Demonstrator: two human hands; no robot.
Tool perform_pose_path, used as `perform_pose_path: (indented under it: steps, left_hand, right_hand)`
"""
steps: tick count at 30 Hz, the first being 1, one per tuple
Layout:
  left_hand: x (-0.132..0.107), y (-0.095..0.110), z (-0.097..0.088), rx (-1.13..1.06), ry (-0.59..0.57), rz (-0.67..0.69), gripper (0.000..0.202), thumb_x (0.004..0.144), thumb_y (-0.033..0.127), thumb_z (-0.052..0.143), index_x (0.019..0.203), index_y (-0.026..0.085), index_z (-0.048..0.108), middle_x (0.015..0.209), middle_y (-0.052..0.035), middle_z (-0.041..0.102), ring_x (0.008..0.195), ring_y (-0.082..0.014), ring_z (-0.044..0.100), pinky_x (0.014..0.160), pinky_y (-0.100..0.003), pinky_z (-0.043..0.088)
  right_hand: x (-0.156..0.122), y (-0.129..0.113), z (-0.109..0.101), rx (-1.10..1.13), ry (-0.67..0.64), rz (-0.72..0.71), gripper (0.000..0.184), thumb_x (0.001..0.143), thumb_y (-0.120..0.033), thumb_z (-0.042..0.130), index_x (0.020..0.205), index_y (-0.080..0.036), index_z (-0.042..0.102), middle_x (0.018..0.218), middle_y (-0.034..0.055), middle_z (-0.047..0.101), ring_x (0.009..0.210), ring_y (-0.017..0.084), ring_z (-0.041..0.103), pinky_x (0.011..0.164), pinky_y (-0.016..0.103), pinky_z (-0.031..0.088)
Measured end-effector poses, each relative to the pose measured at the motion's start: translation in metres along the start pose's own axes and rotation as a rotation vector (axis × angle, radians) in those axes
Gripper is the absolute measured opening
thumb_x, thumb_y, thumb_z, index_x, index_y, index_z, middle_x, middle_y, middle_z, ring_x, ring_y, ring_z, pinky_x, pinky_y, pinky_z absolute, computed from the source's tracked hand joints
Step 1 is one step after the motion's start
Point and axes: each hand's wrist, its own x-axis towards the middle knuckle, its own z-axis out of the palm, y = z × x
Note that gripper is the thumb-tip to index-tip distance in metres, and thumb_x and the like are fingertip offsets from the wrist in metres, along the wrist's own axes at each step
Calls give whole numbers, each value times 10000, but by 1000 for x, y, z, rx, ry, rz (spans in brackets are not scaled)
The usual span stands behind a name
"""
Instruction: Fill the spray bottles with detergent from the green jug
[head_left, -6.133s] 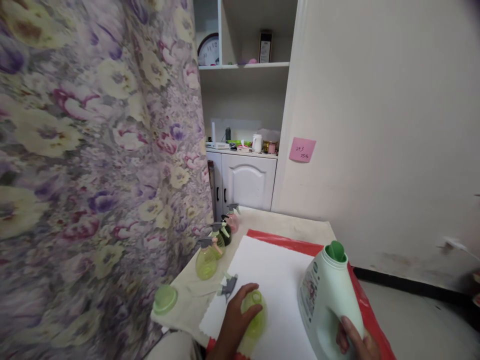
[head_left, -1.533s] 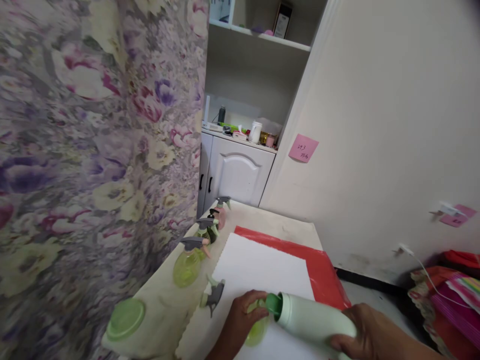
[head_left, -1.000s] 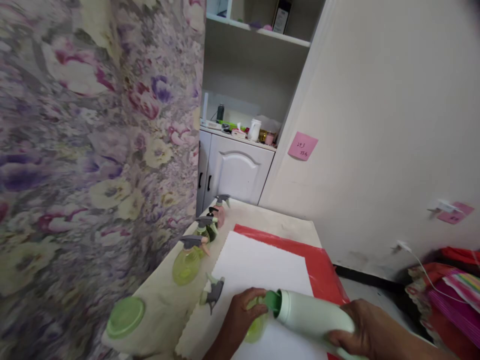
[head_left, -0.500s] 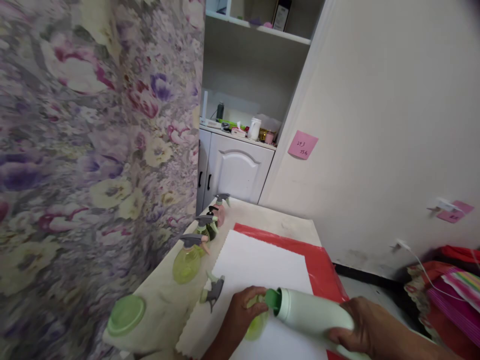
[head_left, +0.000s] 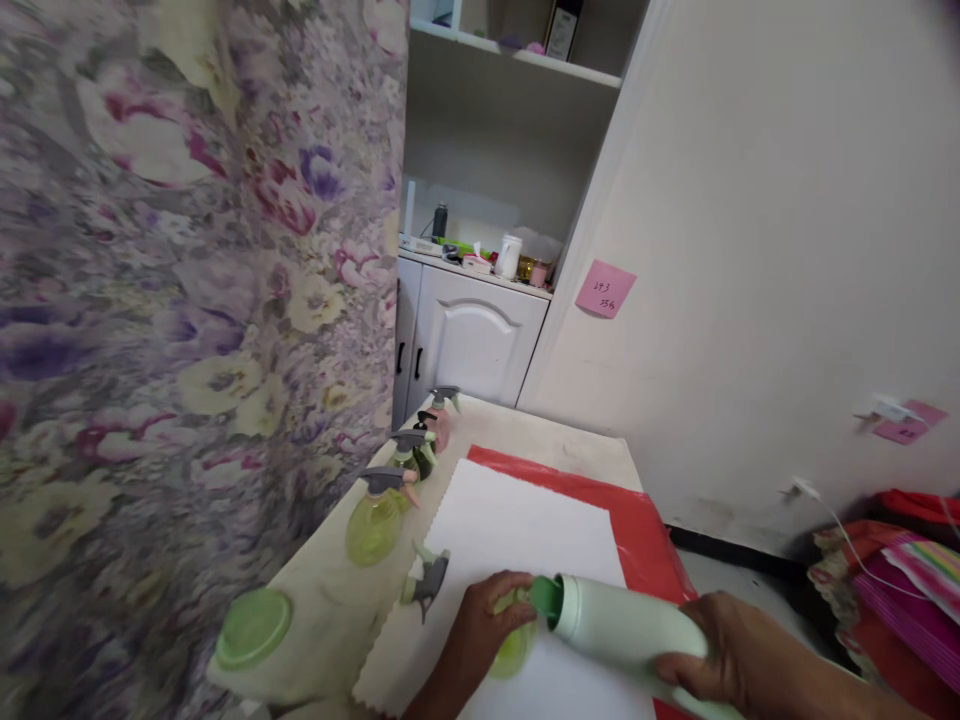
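1. Evidently, the pouring was under way rather than finished: the right hand (head_left: pixel 731 645) gripped the pale green jug (head_left: pixel 630 625), tipped sideways, its green spout (head_left: pixel 545 597) at the small bottle's neck. Whether liquid flowed could not be told.
2. The left hand (head_left: pixel 487 610) had its fingers curled around the small yellow-green bottle (head_left: pixel 511 657), near the front of the white sheet (head_left: pixel 525 520).
3. Already off were a spray head (head_left: pixel 429 580), lying at the sheet's left edge, and a green cap (head_left: pixel 253 628) on the table's near-left corner; neither was fitted.
4. Red plastic (head_left: pixel 652 545) showed beneath the sheet on the pale table (head_left: pixel 577 440); a yellow spray bottle (head_left: pixel 373 530) fronted a row along the left edge.
5. Around stood a floral curtain (head_left: pixel 187 300), a white cabinet (head_left: pixel 472 340) and a wall bearing a pink note (head_left: pixel 605 289).
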Motion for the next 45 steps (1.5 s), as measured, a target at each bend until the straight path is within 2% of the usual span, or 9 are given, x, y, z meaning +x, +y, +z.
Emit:
perform_pose_path:
  steps: [45]
  left_hand:
    - [-2, 7, 2, 48, -2, -5, 248, 657, 191, 697, 896, 222, 758, 951, -32, 776, 936, -233, 673, 873, -306, 506]
  right_hand:
    - [-5, -9, -6, -9, -25, 54, 406, 720, -548, 598, 699, -151, 683, 685, 86, 735, 606, 203, 640, 484, 231, 300]
